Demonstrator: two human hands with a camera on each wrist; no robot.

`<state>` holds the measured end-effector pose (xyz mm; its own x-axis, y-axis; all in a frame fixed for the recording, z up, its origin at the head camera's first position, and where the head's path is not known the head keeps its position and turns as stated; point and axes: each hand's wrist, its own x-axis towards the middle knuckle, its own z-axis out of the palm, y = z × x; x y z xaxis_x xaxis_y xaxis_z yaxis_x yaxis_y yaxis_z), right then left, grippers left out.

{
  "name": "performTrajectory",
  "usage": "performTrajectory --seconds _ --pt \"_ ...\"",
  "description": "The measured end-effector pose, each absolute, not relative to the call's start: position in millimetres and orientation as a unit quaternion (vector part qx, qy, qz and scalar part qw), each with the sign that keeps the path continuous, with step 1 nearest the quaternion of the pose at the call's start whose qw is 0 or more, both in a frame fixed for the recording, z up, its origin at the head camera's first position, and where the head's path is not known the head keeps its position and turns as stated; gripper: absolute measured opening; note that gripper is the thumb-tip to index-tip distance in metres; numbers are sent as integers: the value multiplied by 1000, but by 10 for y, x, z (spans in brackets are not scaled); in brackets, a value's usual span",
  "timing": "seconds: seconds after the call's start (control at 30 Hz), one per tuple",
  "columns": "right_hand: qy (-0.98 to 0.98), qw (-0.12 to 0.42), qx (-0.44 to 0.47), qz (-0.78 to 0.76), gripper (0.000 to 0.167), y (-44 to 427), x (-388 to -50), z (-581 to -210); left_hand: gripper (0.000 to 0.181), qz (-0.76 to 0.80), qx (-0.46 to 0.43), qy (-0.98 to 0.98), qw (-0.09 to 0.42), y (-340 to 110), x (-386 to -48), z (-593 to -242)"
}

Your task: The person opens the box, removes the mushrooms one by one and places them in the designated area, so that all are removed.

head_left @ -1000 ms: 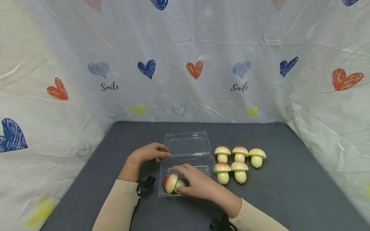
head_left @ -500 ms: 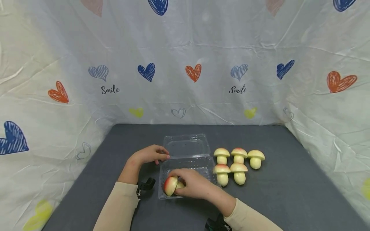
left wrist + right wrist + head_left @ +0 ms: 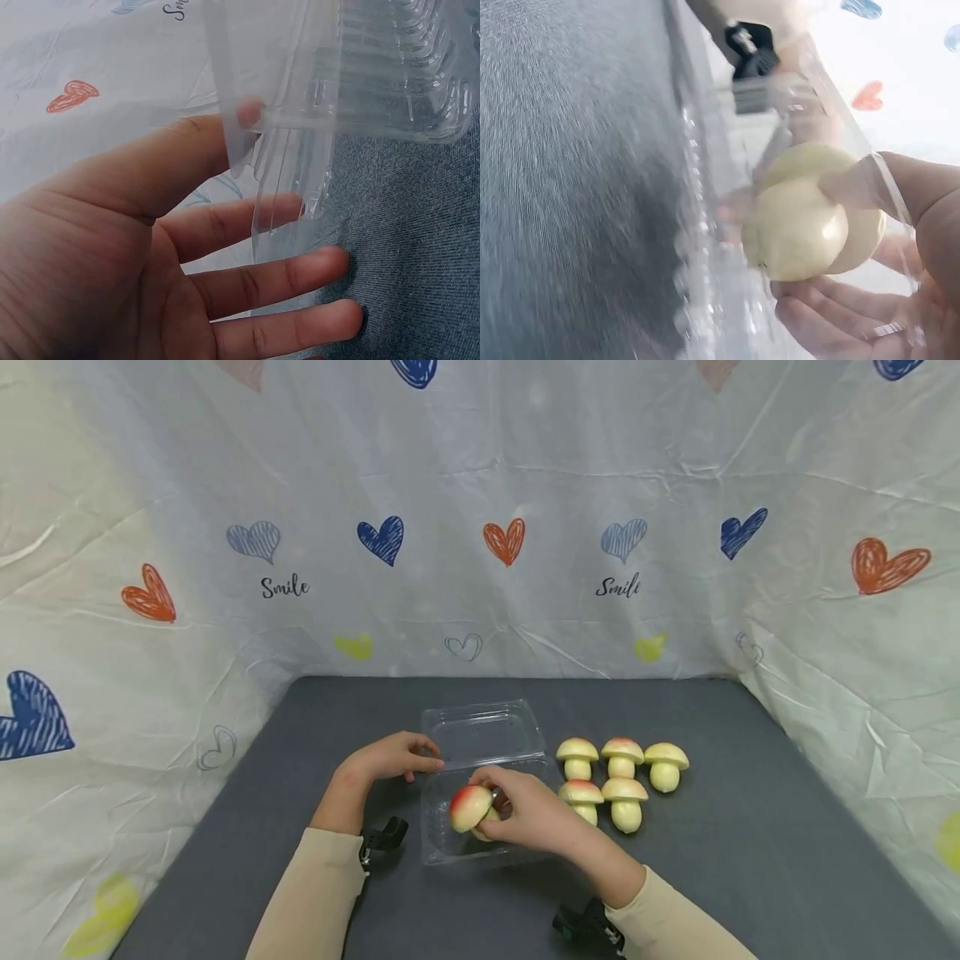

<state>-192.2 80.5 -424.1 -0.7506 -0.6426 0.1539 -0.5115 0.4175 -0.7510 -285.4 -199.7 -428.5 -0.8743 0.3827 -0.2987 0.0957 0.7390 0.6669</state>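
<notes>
A clear plastic clamshell box point(image 3: 441, 858) lies with its lid point(image 3: 483, 732) folded back. My left hand point(image 3: 390, 757) is at the hinge on the box's left side. In the left wrist view, its thumb and forefinger pinch the plastic edge, while the other fingers point(image 3: 300, 271) reach out loosely. My right hand point(image 3: 534, 814) grips a mushroom point(image 3: 470, 808) with a red-tinged cream cap and holds it tilted over the box's base. Seen through the plastic in the right wrist view, the pale mushroom point(image 3: 799, 232) sits between thumb and fingers. Part of its stem is hidden by my fingers.
Several similar mushrooms stand in two rows right of the box, among them a back-row mushroom point(image 3: 666, 767) and a front-row mushroom point(image 3: 626, 804). A dark grey cloth point(image 3: 720, 843) covers the table. White curtains point(image 3: 450, 468) with printed hearts surround it.
My right hand has closed round the mushroom inside the box and brought it up and to the right. The box has shifted slightly. My left hand stays at the hinge.
</notes>
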Motion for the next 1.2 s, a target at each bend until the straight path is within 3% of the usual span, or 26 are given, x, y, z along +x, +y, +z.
performTrajectory --seconds 0.8,1.2 --pt "822 16 -183 -540 52 1999 -1706 -4062 52 330 146 914 187 -1963 -2820 -4237" --pt "853 -7 -113 -509 56 2669 -1570 -4040 50 329 142 916 180 -1941 -2820 -4256"
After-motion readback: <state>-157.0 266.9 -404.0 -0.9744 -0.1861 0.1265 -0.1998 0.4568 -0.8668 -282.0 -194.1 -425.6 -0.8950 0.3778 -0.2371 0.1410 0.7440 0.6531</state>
